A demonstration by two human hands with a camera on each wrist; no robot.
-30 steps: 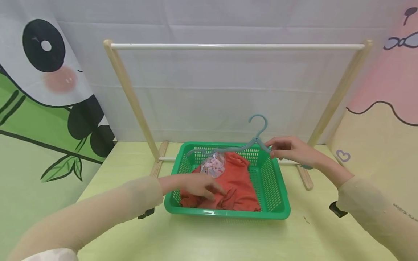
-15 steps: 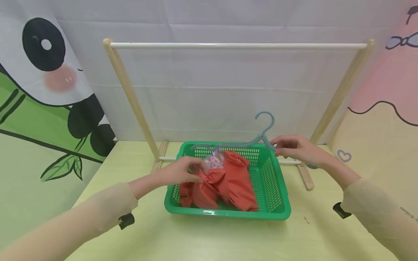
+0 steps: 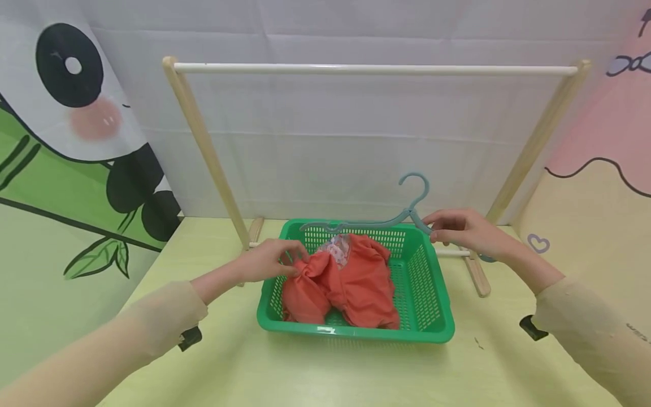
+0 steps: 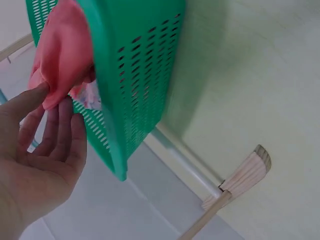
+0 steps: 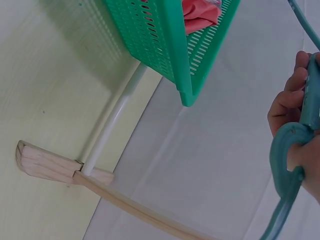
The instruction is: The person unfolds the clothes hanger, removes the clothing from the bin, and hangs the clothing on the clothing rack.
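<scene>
My left hand (image 3: pixel 267 260) pinches a fold of a red-orange shirt (image 3: pixel 363 282) at the left side of the green basket (image 3: pixel 376 334). In the left wrist view, the thumb and fingertips (image 4: pixel 39 92) close on the bunched cloth (image 4: pixel 65 50). A pale printed patch (image 3: pixel 337 249) shows on the garment, most of which lies crumpled in the basket. My right hand (image 3: pixel 465 230) grips one arm of a blue-green clothes hanger (image 3: pixel 378 225), its hook pointing up, over the basket's back rim. The right wrist view shows the fingers curled behind the hanger (image 5: pixel 287 155).
A rack with a white top bar (image 3: pixel 376 69) and wooden posts (image 3: pixel 205 144) stands behind the basket. Its wooden foot (image 3: pixel 477 274) rests on the pale yellow table (image 3: pixel 325 373) at the right. White cloth (image 3: pixel 376 124) hangs behind, with painted panels at both sides.
My left hand has taken hold of the shirt and pulled the fold up and leftward, bunching the cloth. My right hand, with the hanger, has shifted slightly right.
</scene>
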